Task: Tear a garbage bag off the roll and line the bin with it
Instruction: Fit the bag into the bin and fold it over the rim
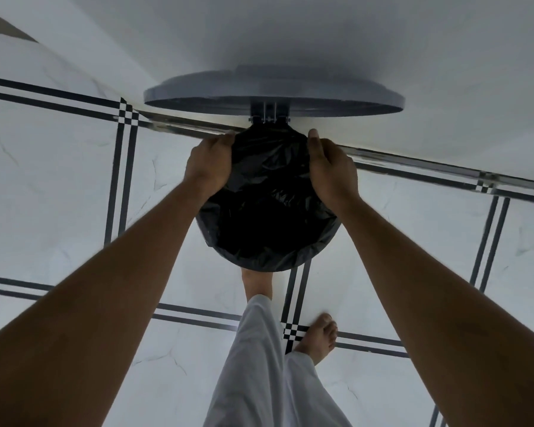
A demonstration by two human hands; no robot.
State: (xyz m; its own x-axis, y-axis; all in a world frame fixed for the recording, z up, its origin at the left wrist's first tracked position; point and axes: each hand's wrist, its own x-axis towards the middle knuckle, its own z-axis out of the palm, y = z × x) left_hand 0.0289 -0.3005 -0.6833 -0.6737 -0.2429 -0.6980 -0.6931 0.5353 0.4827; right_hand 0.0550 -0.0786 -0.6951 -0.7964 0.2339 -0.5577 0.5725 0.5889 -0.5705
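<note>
A: Currently, where is the garbage bag (269, 211)?

B: Centre of the frame. The black bag sits inside the round bin (327, 238), with its mouth folded over the rim along the lower and side edges. The bin's own wall is almost wholly covered; only a thin dark edge shows at the lower right of the bag.

A: State of the left hand (210, 164)?

B: Positioned at the upper left of the bag opening. Its grip is closed on the bag edge: fingers curled over the film, thumb toward the hinge side.

A: And the right hand (330, 171)?

B: Mirrored at the upper right of the opening. Fingers curl round the bag edge, thumb pointing up toward the lid. Both hands hold the film at the rear part of the rim, just below the hinge (269, 114).

A: Lid position?

B: The grey lid (272, 94) stands raised, upper centre of the frame, leaning against the white wall (383, 41). The hinge bracket joins it to the bin directly above the bag.

A: Surroundings?

B: A white tiled floor (59, 186) with paired black stripe borders. One bare foot (256, 285) is partly hidden under the bin's lower edge; whether it rests on a pedal cannot be told. The other foot (318, 337) stands on the floor, lower centre right. White trousers (259, 365) fill the lower centre. The roll does not show.
</note>
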